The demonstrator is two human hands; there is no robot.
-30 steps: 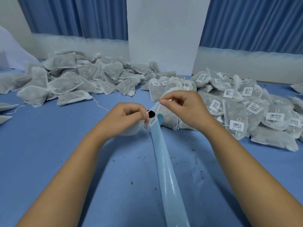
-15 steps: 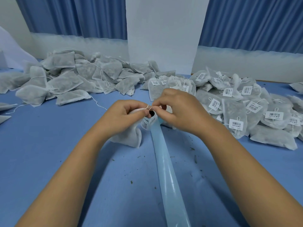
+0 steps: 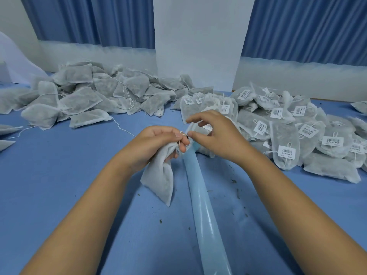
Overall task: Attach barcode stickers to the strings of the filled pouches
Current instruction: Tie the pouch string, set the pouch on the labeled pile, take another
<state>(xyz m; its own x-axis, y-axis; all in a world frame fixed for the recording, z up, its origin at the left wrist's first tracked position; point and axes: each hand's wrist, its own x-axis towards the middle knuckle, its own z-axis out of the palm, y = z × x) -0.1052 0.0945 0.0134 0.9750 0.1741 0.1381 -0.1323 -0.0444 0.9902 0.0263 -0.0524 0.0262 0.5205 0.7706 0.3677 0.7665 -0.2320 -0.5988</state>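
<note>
Liner [image 3: 206, 225]: ran from the near edge up to the hands.
Pouch [image 3: 158, 179]: hung from the left hand [image 3: 156, 141], its fingers curled round the neck.
Right hand [image 3: 218, 135]: fingers parted, apparently empty.
Tip: hold the string [image 3: 180, 133] taut; fold the sticker squarely over it.
Far: tagged pile [image 3: 297, 132] right.

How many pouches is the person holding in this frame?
1: a pouch gripped at its gathered top by the left hand, hanging down. The right hand holds none that shows.
</note>
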